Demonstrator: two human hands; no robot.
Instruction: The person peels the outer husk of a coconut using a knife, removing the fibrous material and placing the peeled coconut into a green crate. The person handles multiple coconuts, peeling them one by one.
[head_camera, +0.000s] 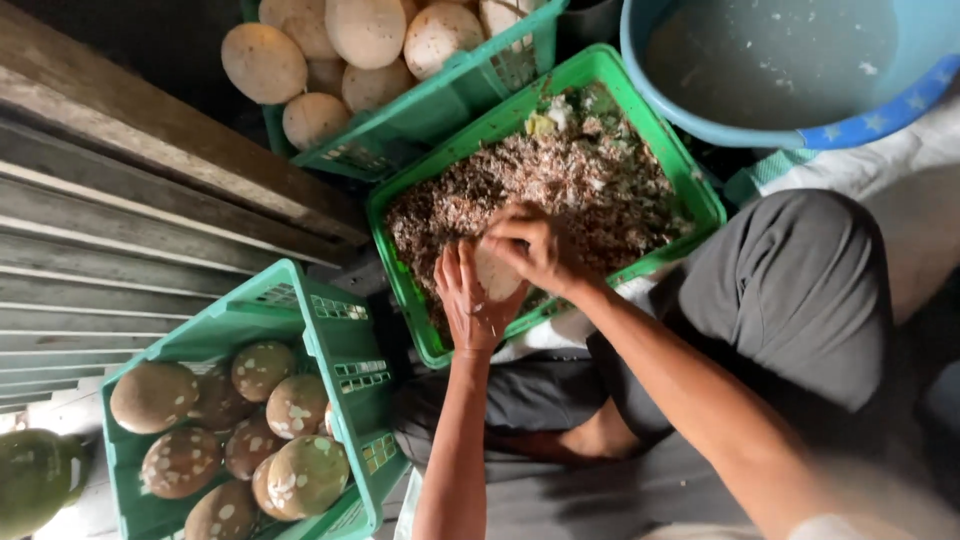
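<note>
I see my left hand (468, 300) cupped under a pale round ball (497, 274). My right hand (532, 248) curls on top, over the green crate (690, 180) of brown bits.

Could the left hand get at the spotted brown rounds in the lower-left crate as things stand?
Probably not right away: the left hand cups a pale round piece together with the right hand. The crate is open-topped beside that arm, with nothing over the spotted brown rounds.
</note>
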